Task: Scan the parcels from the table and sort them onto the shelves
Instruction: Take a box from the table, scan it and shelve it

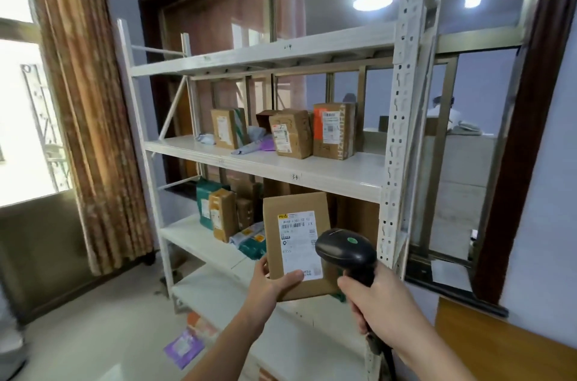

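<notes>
So your left hand (271, 282) has the flat cardboard parcel (298, 243) pinched by its lower left corner, thumb across the front on the bottom edge of the white shipping label (300, 243), the other fingers tucked behind where you can't see them. The parcel sits upright just below the centre of the frame, label facing you, held up in front of the white metal shelving unit (402, 137).

Your right hand (379, 302), lower right of centre, is wrapped tight around the handle of a black handheld barcode scanner (345, 251). Its head sits just right of the label, overlapping the parcel's right edge, green button on top.

On the middle shelf, centre of the frame, three brown boxes (334, 130) stand upright with some grey and purple poly mailers (256, 141) lying beside them. The shelf below, behind your parcel, holds a green bag (204, 201), a taped box (223, 215) and more mailers. A brown curtain (87, 99) hangs at the left of the frame, and a purple packet (182, 348) lies on the floor at bottom centre.
</notes>
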Demonstrator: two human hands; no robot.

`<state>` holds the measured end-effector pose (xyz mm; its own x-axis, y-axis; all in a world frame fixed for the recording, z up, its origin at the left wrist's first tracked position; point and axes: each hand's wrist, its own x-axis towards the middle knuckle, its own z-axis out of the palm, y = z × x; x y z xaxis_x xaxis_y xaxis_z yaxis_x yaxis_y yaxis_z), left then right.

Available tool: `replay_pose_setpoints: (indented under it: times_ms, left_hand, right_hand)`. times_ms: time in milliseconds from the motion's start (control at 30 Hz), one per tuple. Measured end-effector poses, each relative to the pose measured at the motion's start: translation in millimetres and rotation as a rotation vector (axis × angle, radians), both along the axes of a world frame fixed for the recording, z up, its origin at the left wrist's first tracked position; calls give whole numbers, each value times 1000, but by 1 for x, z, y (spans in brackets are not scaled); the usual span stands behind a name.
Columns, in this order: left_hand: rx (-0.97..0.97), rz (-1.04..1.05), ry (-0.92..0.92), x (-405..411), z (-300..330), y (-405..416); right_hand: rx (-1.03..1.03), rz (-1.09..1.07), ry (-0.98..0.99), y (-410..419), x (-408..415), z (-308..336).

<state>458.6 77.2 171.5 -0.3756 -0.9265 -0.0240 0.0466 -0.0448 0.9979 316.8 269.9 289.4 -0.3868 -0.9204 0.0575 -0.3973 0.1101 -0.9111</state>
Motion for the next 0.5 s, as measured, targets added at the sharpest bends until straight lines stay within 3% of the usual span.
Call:
replay_pose_setpoints:
  times_ms: [500]
  left_hand:
    - [-231, 2, -2, -25, 72, -130]
  right_hand:
    - [-131, 10, 22, -108, -14, 45]
